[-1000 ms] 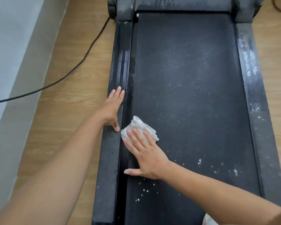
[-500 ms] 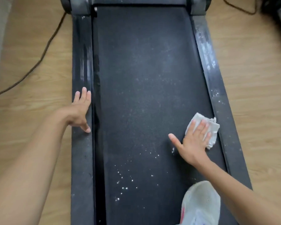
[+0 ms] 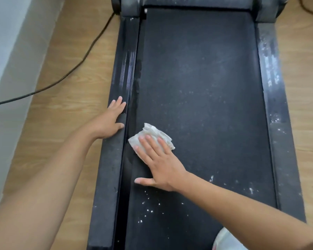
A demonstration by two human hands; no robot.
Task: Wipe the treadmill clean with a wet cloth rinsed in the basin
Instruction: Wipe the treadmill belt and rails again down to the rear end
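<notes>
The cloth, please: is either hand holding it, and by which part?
Neither grips it: right hand presses flat on the cloth, near side; left hand rests on the rail.

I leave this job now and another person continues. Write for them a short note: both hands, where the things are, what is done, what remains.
Left hand rests flat on the left side rail.
Right hand presses the white cloth, fingers straight, on the belt near its left edge.
Basin not in view.
Done: that rail's far part looks wiped.
Left: white specks on the near belt, white smears on the right side rail.
</notes>
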